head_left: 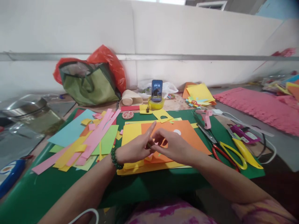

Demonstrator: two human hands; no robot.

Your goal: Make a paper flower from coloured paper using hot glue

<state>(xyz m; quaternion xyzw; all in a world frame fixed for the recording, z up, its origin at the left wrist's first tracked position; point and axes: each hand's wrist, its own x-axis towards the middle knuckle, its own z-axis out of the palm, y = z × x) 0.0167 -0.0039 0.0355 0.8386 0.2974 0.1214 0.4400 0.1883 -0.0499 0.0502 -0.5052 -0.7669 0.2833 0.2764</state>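
Note:
My left hand, with a green bead bracelet on its wrist, is over the orange paper. Its index finger points up while the other fingers are curled in. My right hand meets it from the right, its fingers bent and the fingertips pressed close to the left thumb. What lies between the fingers is mostly hidden; a bit of pink shows there. Under the orange sheet are yellow sheets, and a small white disc rests on the orange one beyond my right hand.
Coloured paper strips lie at left. Scissors, a yellow cutter and a pink glue gun lie at right on the green mat. A phone stands behind, a green bag back left, a glass jar far left.

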